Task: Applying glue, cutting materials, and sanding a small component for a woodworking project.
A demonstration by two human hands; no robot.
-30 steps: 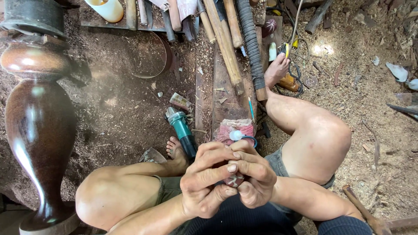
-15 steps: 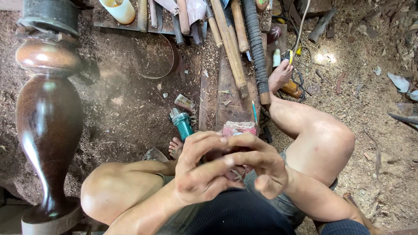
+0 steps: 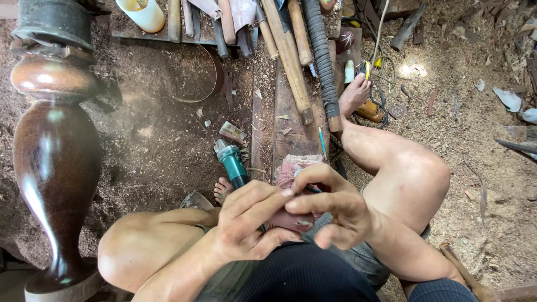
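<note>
Both hands meet above the lap, left hand [image 3: 246, 226] and right hand [image 3: 330, 204] with fingers curled tight around a small dark piece [image 3: 291, 219], mostly hidden, so progress cannot be judged; the teal power tool [image 3: 232, 162] lies idle on the sawdust floor [image 3: 156, 140].

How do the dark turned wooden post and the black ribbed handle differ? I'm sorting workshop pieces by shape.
The turned wooden post is glossy brown and swells into a bulb; the ribbed handle is matte black and evenly slim. The post stands on its base at the left; the handle lies flat among tool handles. Both are long and round.
</note>
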